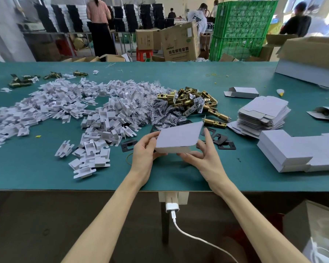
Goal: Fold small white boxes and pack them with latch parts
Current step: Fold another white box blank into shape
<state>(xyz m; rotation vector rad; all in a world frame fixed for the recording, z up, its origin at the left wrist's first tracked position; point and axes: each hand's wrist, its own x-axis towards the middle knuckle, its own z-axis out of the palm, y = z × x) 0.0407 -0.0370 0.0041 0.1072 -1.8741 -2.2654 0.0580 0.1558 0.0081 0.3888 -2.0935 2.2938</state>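
Box (179,137) gripped by left hand (143,149), right hand (203,156) (carton (179,42) lettering blurred).

**Card, Brass and Film**

The box (179,137) is made of matt white card, as are the stacked blanks (264,114). The latches (186,99) are seen in glossy brass-coloured metal. The plates (221,140) are finished in matt black. The bags (160,111) are formed of shiny clear film. The tabletop (46,168) is covered in smooth, matt teal. The crates (241,25) are moulded in green plastic.

Factory packing floor: stacked cartons (179,42), crates (241,25).
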